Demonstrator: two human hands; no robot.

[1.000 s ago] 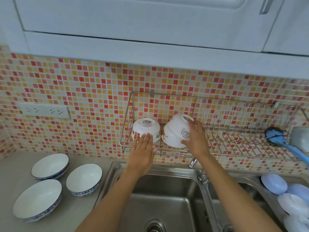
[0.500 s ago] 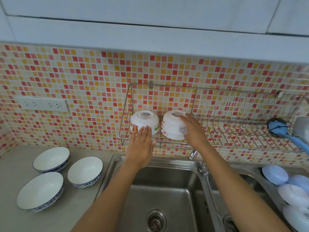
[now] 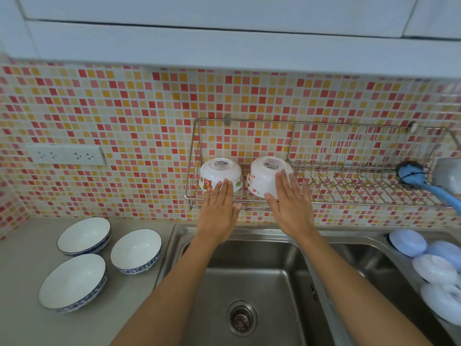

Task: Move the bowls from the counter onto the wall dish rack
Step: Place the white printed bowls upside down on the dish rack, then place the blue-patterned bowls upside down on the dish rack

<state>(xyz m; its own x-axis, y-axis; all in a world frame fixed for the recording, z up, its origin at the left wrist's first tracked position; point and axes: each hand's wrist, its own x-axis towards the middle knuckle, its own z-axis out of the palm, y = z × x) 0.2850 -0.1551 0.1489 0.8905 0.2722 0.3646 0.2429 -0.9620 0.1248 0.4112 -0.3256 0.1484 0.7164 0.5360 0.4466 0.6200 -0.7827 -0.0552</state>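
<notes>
Two white bowls with cartoon prints sit upside down at the left end of the wire wall dish rack (image 3: 349,201): the left bowl (image 3: 219,171) and the right bowl (image 3: 264,176). My left hand (image 3: 219,211) is flat with fingers straight, its tips against the left bowl's front. My right hand (image 3: 291,203) is also flat, its fingertips resting on the right bowl's side. Neither hand grips anything. Three blue-rimmed white bowls stand upright on the grey counter at the left: one at the back (image 3: 84,234), one at the front (image 3: 73,280) and one nearest the sink (image 3: 136,249).
A steel double sink (image 3: 249,283) lies below the rack. A blue-handled brush (image 3: 414,176) and a grey object lie at the rack's right end. Several pale blue and white lids or dishes (image 3: 434,268) are stacked at the right. A wall socket strip (image 3: 66,154) is on the tiled wall.
My right hand set the tilted right bowl down flat in the rack and let go of it, its fingers now straight. My left hand stayed against the left bowl.
</notes>
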